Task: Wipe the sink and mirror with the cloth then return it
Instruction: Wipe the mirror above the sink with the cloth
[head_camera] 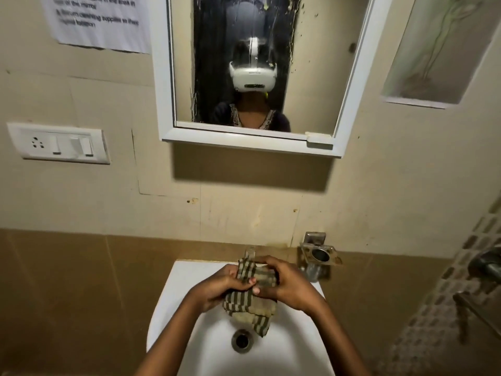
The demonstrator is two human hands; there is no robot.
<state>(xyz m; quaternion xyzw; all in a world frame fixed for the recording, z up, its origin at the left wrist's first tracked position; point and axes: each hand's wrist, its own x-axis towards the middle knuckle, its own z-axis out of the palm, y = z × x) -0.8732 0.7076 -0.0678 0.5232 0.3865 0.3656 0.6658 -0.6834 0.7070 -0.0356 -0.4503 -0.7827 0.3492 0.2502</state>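
A striped brown-and-cream cloth (250, 308) is bunched between both hands above the white sink (173, 299). My left hand (217, 287) grips its left side and my right hand (287, 284) closes over its right side. One corner of the cloth hangs down towards the drain (241, 341). The tap (250, 252) is mostly hidden behind the cloth and fingers. On the wall above hangs the white-framed mirror (311, 63), streaked and spotted, reflecting a person wearing a headset.
A switch and socket plate (58, 142) sits on the left wall, with a paper notice (100, 20) above it. A metal holder (318, 253) is fixed right of the sink. Metal pipe fittings (485, 264) and a wall niche (433, 50) are at the right.
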